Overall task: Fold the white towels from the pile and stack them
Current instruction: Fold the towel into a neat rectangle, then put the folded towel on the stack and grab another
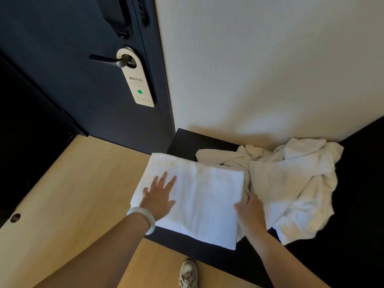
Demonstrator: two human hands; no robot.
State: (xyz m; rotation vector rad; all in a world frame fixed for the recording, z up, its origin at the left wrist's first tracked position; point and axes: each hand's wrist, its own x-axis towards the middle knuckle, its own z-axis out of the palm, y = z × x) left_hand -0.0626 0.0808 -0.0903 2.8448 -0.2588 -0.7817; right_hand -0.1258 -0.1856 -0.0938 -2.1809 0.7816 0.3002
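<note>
Folded towel (193,196) on platform (187,142), left; pile (291,183) right, seemingly touching it; door (83,113) behind-left.

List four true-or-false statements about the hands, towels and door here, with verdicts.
1. The left hand lies flat on the folded white terry towel. True.
2. The crumpled pile of white towels lies left of that towel. False: it lies to its right.
3. The pale card door hanger bears a red dot. False: the dot is green.
4. A pale glossy bangle circles the left wrist. True.
</note>
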